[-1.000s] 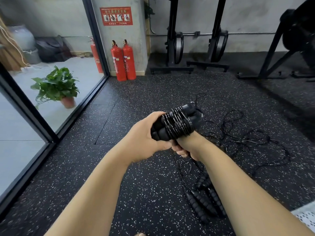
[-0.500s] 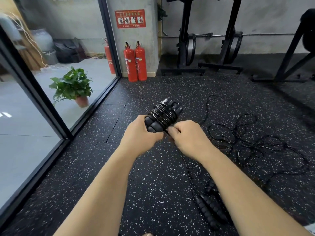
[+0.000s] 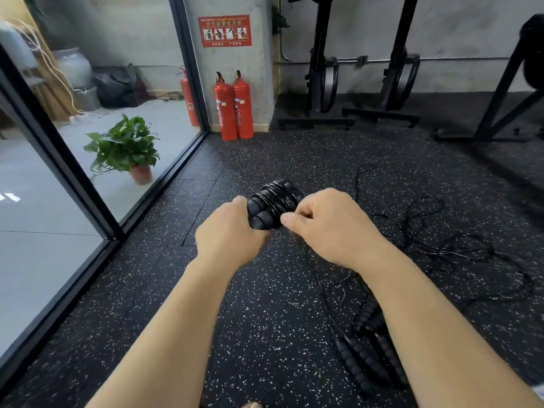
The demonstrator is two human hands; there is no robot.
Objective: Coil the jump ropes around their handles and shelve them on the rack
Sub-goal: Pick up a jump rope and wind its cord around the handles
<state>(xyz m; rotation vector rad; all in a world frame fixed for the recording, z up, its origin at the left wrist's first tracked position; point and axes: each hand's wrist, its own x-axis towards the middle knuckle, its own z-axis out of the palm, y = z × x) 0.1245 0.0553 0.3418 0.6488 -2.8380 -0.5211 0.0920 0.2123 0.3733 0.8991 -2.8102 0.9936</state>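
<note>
- I have my left hand (image 3: 232,234) closed round the near end of one bundle of jump-rope handles (image 3: 272,206), held up over the floor in front of me; I count two rounded handle ends showing beside my knuckles.
- Shiny black cord is wound in many close turns round the middle of that bundle; I cannot count the turns.
- My right hand (image 3: 329,225) is curled nearly closed just beside the bundle, thumb and forefinger pinched at the cord where it leaves the coil.
- On the speckled floor (image 3: 265,334) by my right forearm lies a second lot of ribbed handles (image 3: 362,360); I make out about four, though my arm hides part of them.
- Loose rope (image 3: 441,245) sprawls in tangled loops to the right; how many separate ropes, I cannot tell.
- Against the pillar stand two red fire extinguishers (image 3: 234,107), with a third (image 3: 188,98) behind the glass.
- One potted plant (image 3: 126,148) sits beyond the glass.
</note>
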